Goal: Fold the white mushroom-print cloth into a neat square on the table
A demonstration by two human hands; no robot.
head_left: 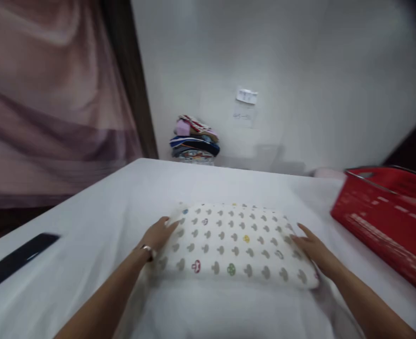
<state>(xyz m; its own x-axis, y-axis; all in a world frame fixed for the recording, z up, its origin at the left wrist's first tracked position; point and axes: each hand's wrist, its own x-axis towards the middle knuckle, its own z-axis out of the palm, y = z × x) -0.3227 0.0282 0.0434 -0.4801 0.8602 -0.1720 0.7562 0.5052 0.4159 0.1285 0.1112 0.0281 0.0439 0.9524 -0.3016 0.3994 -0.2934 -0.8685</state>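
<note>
A folded white cloth [225, 245] with a pattern of grey mushrooms and a few coloured ones lies on the white-covered table in front of me. At its left edge is my left hand [158, 235], thumb over the cloth and fingers apart; a bracelet circles that wrist. On the opposite edge, my right hand [310, 245] touches the fabric, its thumb and a stretched finger spread. The undersides of both hands are hidden, and the picture is slightly blurred.
A red plastic basket [380, 221] stands on the right. Toward the left edge lies a long black object [20, 259]. Behind the white table [123, 193] rises a stack of folded clothes [195, 141] by the wall. A pinkish curtain [52, 94] hangs at left.
</note>
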